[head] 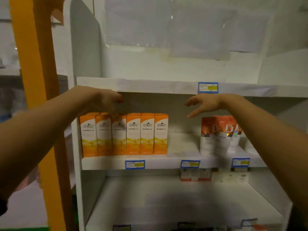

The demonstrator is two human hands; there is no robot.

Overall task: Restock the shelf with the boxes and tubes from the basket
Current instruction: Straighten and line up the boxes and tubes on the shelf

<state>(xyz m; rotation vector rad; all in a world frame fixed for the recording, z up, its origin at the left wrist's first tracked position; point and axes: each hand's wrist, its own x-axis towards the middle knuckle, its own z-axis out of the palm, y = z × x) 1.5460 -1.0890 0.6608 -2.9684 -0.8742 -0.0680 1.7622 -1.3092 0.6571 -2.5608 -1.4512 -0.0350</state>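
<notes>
Head view: my left hand [106, 100] is curled down over the tops of the orange boxes [124, 134] at the shelf's [166, 162] left end, fingers narrow, touching the third box, prob. squaring it w/ the row so fronts line up. Can't tell if it's a real grip. My right hand [202, 104] hovers spread wide, holding nothing, above the bare gap between boxes and tubes [218, 135]. Basket isn't in view.
</notes>
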